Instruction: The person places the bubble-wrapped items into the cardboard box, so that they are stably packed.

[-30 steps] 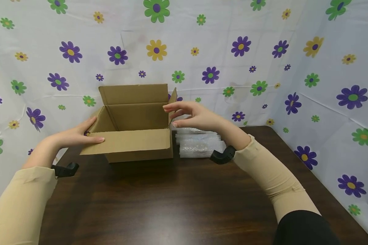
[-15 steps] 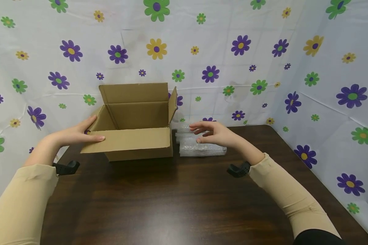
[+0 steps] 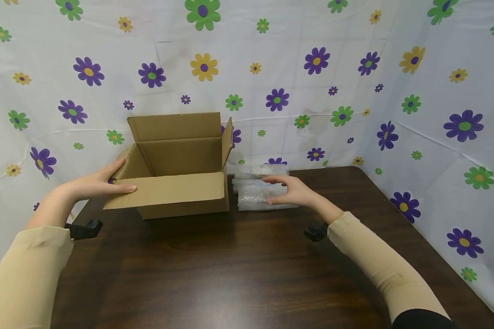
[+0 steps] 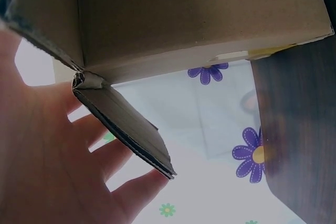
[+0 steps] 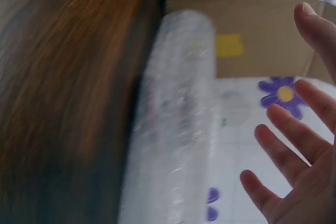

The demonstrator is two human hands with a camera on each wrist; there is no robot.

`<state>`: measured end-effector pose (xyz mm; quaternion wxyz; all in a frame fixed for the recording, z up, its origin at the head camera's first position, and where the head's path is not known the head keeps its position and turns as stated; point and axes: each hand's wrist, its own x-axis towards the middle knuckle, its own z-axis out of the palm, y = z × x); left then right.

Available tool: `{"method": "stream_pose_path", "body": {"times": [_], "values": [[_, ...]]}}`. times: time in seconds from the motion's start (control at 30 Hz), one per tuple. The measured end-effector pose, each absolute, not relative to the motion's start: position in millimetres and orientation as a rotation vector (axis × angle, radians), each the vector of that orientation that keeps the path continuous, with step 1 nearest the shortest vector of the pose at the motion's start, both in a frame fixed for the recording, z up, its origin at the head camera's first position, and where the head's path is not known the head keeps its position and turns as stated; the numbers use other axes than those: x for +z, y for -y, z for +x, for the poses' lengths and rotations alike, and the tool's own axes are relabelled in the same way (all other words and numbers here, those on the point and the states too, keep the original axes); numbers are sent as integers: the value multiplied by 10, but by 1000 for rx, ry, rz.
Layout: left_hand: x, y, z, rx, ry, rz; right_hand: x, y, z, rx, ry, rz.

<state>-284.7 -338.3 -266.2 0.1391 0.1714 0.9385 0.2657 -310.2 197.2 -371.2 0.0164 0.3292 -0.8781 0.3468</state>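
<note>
An open cardboard box [image 3: 181, 208] stands at the back left of the table with its flaps spread. My left hand [image 3: 92, 185] holds the box at its near left corner, thumb on the front flap [image 3: 169, 189]. In the left wrist view the fingers pass behind a side flap [image 4: 126, 121]. Right of the box lie several bubble-wrapped bundles [image 3: 251, 198]; what they contain is blurred by the wrap. My right hand [image 3: 292, 192] hovers over them, thumb and fingers spread apart. The right wrist view shows a gap between its fingers and the nearest bundle [image 5: 173, 124].
The dark wooden table [image 3: 230, 269] reaches from the box toward me. A white cloth [image 3: 247, 55] with printed flowers hangs behind the table and along its right side. A yellow patch [image 5: 229, 45] shows on the box's side.
My right hand has moved from the box's right flap rightward and down to the bubble-wrapped bundles. The left hand keeps its place on the box. The head view has shifted slightly.
</note>
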Motion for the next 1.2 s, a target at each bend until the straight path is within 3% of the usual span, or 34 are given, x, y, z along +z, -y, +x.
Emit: {"method": "stream_pose_path", "body": {"times": [0.5, 1.2], "values": [[-2669, 3393, -2844, 784, -2717, 497, -4032, -2012, -3378, 934, 2837, 965], [-2669, 3397, -2869, 807, -2721, 489, -4032, -1922, -3577, 589, 2913, 1020]]}}
